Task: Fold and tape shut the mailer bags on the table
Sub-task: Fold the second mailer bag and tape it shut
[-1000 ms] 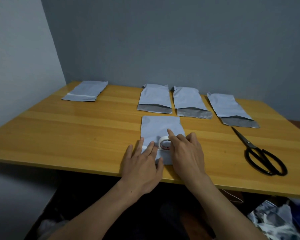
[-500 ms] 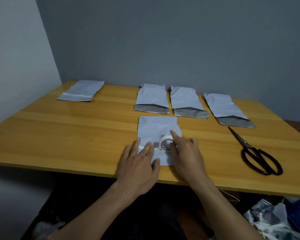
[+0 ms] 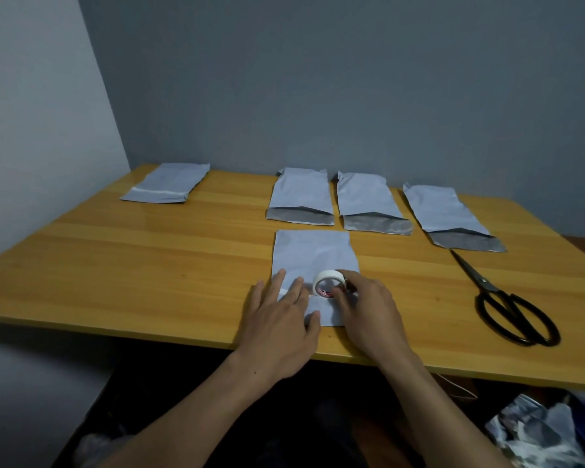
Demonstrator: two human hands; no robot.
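Head view, with all places given from the near mailer bag, which lies flat at the front edge of the table, squarely before the person. Far to its left and further back is the taped bag, folded, with a pale strip across it; it is judged finished. On the near bag's left front corner is the left hand, spread flat with fingers straight, pressing the film down and gripping nothing. Just behind the near bag is the first open bag, its grey mouth end facing forward, unfolded. On the near bag's front half is the tape roll, a small white ring standing on its edge. At the roll's right side is the right hand, fingers curled round the rim and pinching it. Behind and slightly right is the second open bag, and further right the third open bag, both unfolded with mouths showing. Well to the right are the scissors, black-handled, closed, lying free. Handling, as a judgement: the bags look like thin, limp, very light film, likely to slide on the glossy wood and spring back from a fold. A bag is best held by a flat palm over the crease, or lifted at a side edge near the mouth. The roll is light and rigid, best taken by its outer rim with the free end drawn off by fingertip. The tape may cling to itself or wrinkle the film if laid slack.
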